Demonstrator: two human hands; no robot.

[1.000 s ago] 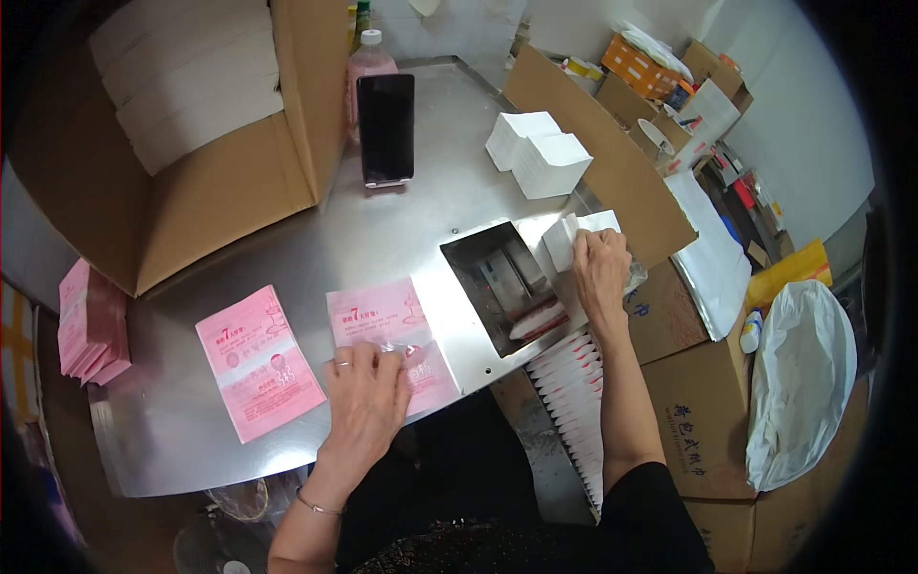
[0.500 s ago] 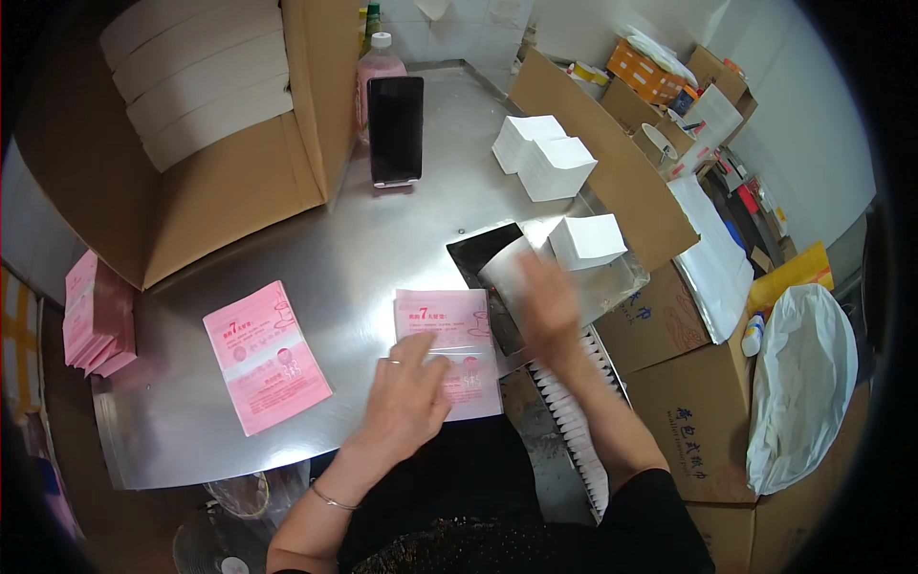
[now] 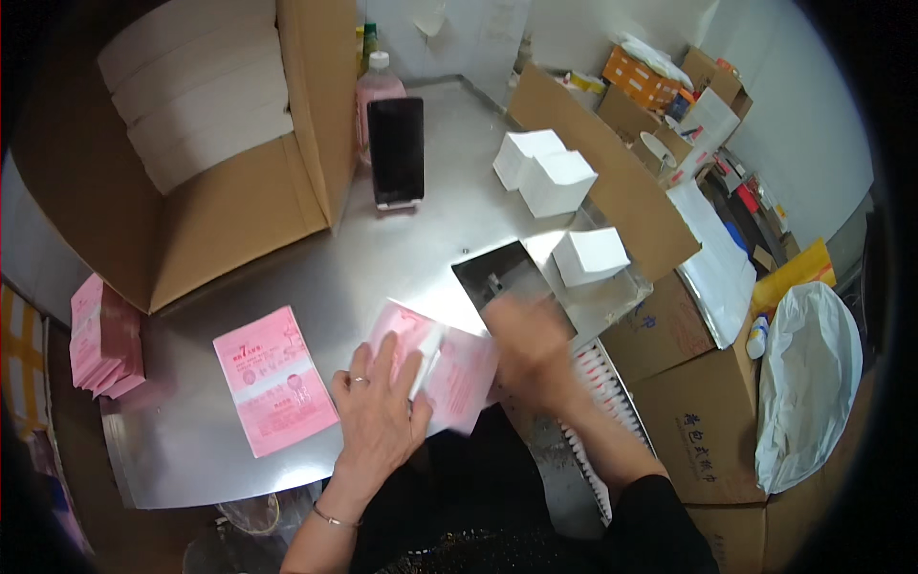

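My left hand [image 3: 378, 416], ring on one finger, holds a pink printed paper wrapper [image 3: 461, 373] at the table's front edge. The wrapper is tilted and bent, with a white strip [image 3: 427, 359] showing across its middle beside my index finger. My right hand [image 3: 535, 354] is smeared by motion just right of the wrapper, over the near side of a dark rectangular opening [image 3: 502, 273] in the tabletop; its fingers cannot be made out. To the left lies a flat stack of pink wrappers [image 3: 277, 383].
White folded tissue stacks [image 3: 591, 256] stand at the right. A phone on a stand [image 3: 396, 153] and a pink bottle [image 3: 381, 81] are at the back. A large open carton [image 3: 239, 220] fills the far left, with pink packets [image 3: 103, 335] below it. Cartons [image 3: 693, 430] border the right.
The wrapper, flat before, has turned and bent, and a white strip now shows in it. My left hand has shifted slightly left and down. My right hand came down from beside the white stack.
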